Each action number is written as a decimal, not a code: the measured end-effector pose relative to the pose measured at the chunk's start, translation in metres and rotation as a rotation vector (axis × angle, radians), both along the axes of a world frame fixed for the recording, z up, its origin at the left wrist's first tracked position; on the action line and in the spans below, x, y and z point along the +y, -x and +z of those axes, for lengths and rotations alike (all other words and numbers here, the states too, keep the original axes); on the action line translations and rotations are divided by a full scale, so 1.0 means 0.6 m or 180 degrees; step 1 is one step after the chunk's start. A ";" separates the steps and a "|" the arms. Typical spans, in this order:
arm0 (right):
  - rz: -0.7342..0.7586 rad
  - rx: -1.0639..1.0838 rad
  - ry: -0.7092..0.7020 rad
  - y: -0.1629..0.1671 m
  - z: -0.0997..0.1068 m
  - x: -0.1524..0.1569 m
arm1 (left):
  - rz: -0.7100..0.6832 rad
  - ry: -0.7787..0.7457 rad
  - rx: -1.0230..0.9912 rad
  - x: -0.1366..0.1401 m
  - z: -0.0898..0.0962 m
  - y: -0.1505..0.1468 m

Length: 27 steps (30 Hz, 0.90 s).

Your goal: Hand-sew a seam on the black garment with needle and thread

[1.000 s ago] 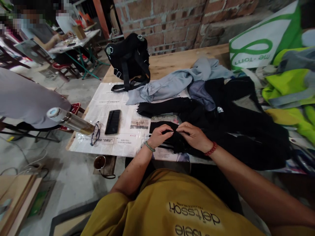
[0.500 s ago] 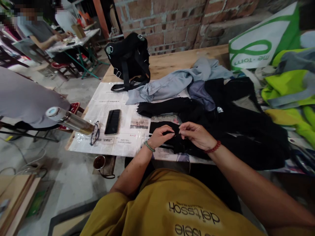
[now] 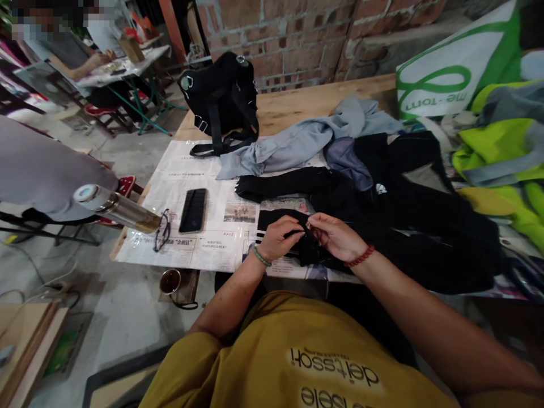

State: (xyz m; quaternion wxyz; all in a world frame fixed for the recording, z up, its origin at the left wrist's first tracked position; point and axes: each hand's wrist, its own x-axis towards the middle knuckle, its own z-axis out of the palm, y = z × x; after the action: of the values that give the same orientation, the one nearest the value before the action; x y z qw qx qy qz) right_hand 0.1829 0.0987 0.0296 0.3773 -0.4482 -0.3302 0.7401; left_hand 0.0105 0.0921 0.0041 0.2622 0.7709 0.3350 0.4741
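A black garment (image 3: pixel 408 215) with a small white emblem lies across the table's front and right side, and both hands are over its near edge. My left hand (image 3: pixel 278 238), a green bead bracelet at its wrist, has thumb and fingers pinched together above the dark cloth. Close to its right, my right hand (image 3: pixel 335 233), with a red bracelet, pinches thumb against forefinger. A tiny pale spot shows at those right fingertips, too small to name. What the left fingers hold is hidden against the black cloth.
Newspaper (image 3: pixel 212 209) covers part of the table. On it are a phone (image 3: pixel 193 211), glasses (image 3: pixel 162 230) and a tilted flask (image 3: pixel 117 208). Behind are a black bag (image 3: pixel 221 96) and grey-blue cloth (image 3: pixel 293 144). Yellow-green clothing (image 3: pixel 497 147) and a white-green bag (image 3: pixel 450 73) are right. A dark drink (image 3: pixel 170 280) is lower left.
My left fingers have closed in and turned more downward. My right hand has shifted slightly left, its pinch still held. The garment lies about the same.
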 end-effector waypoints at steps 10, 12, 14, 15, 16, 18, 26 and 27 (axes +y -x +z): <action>-0.0131 -0.0581 -0.0519 0.022 -0.013 -0.001 | 0.0139 -0.0180 0.0214 -0.005 -0.006 -0.004; -0.0066 -0.0560 -0.0475 0.024 -0.012 -0.002 | 0.0092 -0.0205 0.0240 -0.005 -0.005 -0.005; 0.0023 -0.0550 -0.0454 0.025 -0.011 -0.002 | 0.0063 -0.0260 0.0250 -0.005 -0.004 -0.006; 0.0046 -0.0559 -0.0467 0.026 -0.011 -0.003 | 0.0062 -0.0289 0.0243 -0.005 -0.004 -0.007; 0.0058 -0.0576 -0.0495 0.026 -0.012 -0.003 | 0.0084 -0.0310 0.0231 -0.005 -0.005 -0.007; 0.0059 -0.0640 -0.0606 0.026 -0.013 -0.005 | 0.0179 -0.0307 0.0209 -0.005 -0.006 -0.007; 0.0235 -0.1254 -0.1269 0.025 -0.009 -0.007 | 0.0659 0.0016 -0.0053 0.002 -0.012 -0.004; 0.0245 -0.1283 -0.1312 0.024 -0.008 -0.005 | 0.0684 0.0107 -0.0086 0.003 -0.011 -0.004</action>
State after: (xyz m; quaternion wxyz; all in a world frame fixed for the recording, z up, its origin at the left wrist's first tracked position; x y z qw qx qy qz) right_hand 0.1688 0.0956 0.0246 0.3589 -0.4872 -0.5586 0.5672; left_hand 0.0129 0.0940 -0.0025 0.2273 0.7196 0.4200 0.5041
